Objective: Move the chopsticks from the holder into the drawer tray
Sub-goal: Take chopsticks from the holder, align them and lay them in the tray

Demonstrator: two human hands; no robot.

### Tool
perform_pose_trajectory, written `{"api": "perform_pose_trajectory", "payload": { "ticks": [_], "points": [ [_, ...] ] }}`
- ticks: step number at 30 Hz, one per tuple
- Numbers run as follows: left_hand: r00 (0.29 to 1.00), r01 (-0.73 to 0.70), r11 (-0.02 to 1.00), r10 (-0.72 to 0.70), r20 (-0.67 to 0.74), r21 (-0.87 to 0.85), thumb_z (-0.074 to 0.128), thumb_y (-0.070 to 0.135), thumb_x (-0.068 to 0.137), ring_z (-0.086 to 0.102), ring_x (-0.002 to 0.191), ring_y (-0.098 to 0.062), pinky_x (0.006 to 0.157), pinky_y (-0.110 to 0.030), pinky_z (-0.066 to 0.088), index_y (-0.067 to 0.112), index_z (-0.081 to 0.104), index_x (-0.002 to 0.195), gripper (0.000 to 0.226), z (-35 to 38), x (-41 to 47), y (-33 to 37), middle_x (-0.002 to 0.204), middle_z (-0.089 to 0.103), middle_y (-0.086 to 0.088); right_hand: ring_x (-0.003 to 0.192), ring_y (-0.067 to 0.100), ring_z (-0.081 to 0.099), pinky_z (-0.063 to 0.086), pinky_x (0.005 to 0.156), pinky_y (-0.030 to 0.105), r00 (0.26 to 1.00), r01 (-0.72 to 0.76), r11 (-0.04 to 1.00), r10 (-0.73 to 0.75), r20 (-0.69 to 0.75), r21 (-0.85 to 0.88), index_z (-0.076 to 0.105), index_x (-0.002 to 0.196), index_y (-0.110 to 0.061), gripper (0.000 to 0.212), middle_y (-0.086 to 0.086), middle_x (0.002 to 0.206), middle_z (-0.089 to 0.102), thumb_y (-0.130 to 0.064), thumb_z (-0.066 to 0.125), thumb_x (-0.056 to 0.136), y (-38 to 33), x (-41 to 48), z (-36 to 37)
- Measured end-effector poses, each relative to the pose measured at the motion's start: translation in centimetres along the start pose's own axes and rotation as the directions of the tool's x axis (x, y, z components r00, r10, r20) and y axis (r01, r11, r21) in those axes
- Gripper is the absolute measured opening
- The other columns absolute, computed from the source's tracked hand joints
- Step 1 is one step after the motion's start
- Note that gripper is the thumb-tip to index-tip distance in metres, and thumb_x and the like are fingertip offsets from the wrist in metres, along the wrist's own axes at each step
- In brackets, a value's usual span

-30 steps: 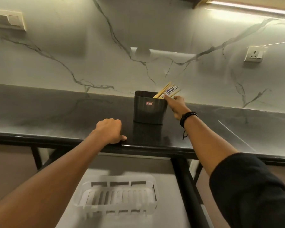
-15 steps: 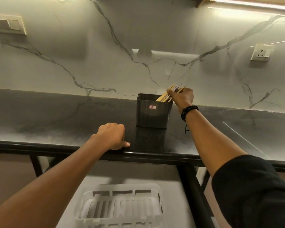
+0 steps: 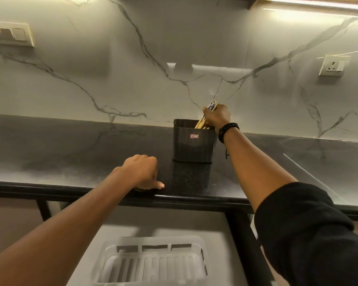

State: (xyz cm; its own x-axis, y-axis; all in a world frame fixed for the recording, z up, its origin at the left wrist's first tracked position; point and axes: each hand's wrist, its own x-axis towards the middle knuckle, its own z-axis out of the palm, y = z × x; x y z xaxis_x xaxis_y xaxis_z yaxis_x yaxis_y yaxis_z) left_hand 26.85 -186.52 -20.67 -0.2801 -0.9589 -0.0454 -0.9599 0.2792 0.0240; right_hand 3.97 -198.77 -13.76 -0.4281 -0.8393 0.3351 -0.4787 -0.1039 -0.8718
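Lower ends of the chopsticks (image 3: 200, 122) hide inside the holder (image 3: 192, 148); its label (image 3: 194, 136) is unreadable.

1. The boxy dark grey plastic holder (image 3: 192, 147) is plain but for a small red-and-white label (image 3: 194, 136).
2. The pale yellow wooden chopsticks (image 3: 200, 122) have blue-and-white patterned tops.
3. The glossy black stone counter (image 3: 70, 157) is finely speckled.
4. The white marble wall (image 3: 132, 58) has thin grey veins.
5. The white slatted plastic tray (image 3: 153, 241) is one colour all over.
6. The black beaded bracelet (image 3: 227, 130) matches the black cloth sleeve (image 3: 308, 234).

Right arm outstretched, right hand (image 3: 216, 116) fingers curled round chopsticks (image 3: 200, 122); left hand (image 3: 142, 172) fisted, thumb out.
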Motion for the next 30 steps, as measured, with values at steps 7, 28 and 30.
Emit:
{"api": "perform_pose_trajectory", "payload": {
  "ticks": [7, 28, 30],
  "points": [
    [0.999, -0.030, 1.000, 0.030, -0.011, 0.003, 0.069, 0.056, 0.079, 0.060, 0.079, -0.017, 0.079, -0.034, 0.054, 0.026, 0.057, 0.061, 0.037, 0.1, 0.8, -0.5, 0.067, 0.057, 0.008, 0.098, 0.025, 0.058, 0.054, 0.082, 0.032, 0.997, 0.067, 0.954, -0.055, 0.048, -0.291, 0.052, 0.093, -0.007, 0.027, 0.008, 0.092, 0.056, -0.014, 0.074, 0.080, -0.4, 0.7, 1.8],
    [0.962, 0.022, 0.992, -0.055, -0.267, -0.125, 0.052, 0.062, 0.088, 0.059, 0.070, -0.012, 0.052, -0.019, 0.038, 0.022, 0.076, 0.089, 0.046, 2.6, -2.7, -0.4, 0.086, 0.072, 0.001, 0.094, 0.026, 0.074, 0.062, 0.080, 0.038, 0.997, -0.021, 0.789, -0.032, 0.075, 0.614, 0.065, 0.095, -0.012, 0.007, 0.017, 0.105, 0.072, -0.012, 0.069, 0.090, -2.5, -5.6, -6.1],
    [0.946, -0.003, 0.967, -0.079, -0.313, -0.254, 0.051, 0.062, 0.088, 0.065, 0.080, -0.015, 0.059, -0.022, 0.044, 0.022, 0.075, 0.097, 0.048, 2.9, -3.3, -0.3, 0.092, 0.074, 0.000, 0.094, 0.026, 0.074, 0.061, 0.082, 0.039, 0.997, -0.034, 0.718, -0.022, 0.072, 0.695, 0.064, 0.098, -0.011, 0.010, 0.017, 0.106, 0.072, -0.010, 0.069, 0.089, -2.5, -7.0, -7.0]
  ]
}}
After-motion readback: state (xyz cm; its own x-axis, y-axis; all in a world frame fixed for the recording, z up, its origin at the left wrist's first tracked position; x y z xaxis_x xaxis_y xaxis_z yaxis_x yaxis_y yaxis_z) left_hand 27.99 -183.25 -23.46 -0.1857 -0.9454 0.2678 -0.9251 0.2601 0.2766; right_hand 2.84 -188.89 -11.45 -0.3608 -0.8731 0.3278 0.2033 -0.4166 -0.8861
